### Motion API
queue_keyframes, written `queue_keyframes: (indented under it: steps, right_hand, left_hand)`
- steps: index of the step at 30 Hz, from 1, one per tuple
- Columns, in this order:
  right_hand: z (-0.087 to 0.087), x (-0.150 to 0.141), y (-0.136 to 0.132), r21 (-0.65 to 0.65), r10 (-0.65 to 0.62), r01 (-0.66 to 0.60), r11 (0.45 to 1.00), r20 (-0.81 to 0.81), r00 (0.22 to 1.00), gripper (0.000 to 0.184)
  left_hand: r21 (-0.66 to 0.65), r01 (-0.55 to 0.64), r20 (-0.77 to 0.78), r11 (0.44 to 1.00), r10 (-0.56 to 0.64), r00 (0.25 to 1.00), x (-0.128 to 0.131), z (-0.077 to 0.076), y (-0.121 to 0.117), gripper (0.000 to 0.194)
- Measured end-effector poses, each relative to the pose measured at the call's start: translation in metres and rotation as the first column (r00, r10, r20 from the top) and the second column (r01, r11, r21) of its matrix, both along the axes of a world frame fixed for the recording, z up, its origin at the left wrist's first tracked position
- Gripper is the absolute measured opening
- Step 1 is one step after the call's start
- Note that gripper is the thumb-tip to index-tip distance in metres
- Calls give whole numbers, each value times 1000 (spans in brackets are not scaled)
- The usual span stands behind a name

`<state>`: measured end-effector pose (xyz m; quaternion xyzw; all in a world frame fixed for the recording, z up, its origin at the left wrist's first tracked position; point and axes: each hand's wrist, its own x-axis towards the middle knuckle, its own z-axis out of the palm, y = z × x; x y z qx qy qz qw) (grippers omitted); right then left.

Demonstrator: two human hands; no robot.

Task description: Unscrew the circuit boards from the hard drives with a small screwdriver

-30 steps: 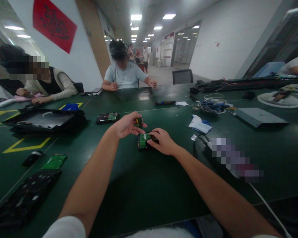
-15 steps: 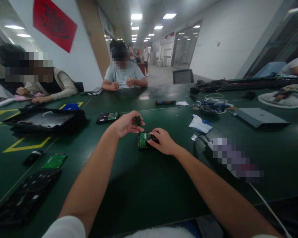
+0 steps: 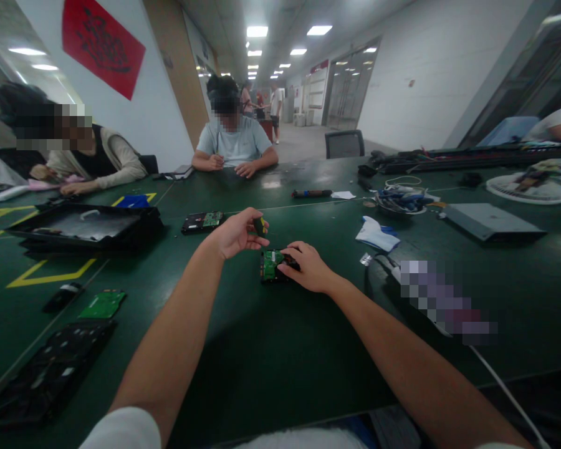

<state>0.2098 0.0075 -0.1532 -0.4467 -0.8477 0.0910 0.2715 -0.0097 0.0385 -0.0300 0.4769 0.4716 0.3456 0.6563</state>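
Note:
A small hard drive with a green circuit board point(image 3: 271, 266) lies on the dark green table point(image 3: 271, 349) in front of me. My right hand point(image 3: 306, 268) rests on its right side, fingers curled over the drive and holding it down. My left hand point(image 3: 236, 232) hovers just above and left of the drive, fingers closed round the black and yellow handle of a small screwdriver point(image 3: 260, 226).
Another drive point(image 3: 202, 221) lies further back. A black tray point(image 3: 81, 226) sits left, a loose green board point(image 3: 103, 305) and dark panel point(image 3: 47, 374) near left. White gloves point(image 3: 374, 234), a bowl of cables point(image 3: 399, 201) and a grey box point(image 3: 489, 219) lie right. Two people sit across the table.
My left hand has lifted slightly with the screwdriver, away from the drive. My right hand stays on the drive. The person opposite has brought both hands together on the table.

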Motion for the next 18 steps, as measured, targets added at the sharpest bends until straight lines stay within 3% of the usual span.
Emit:
queue_keyframes:
  steps: [10,18]
  right_hand:
    - [0,0,0,-4,-5,5,1000,5,1000,40]
    - [-3,0,2,3,-1,1,1000,7,1000,40]
  left_hand:
    - [-17,42,-8,999,-43,999,0,-2,2,25]
    - [83,13,-72,996,-7,997,-6,-1,2,27]
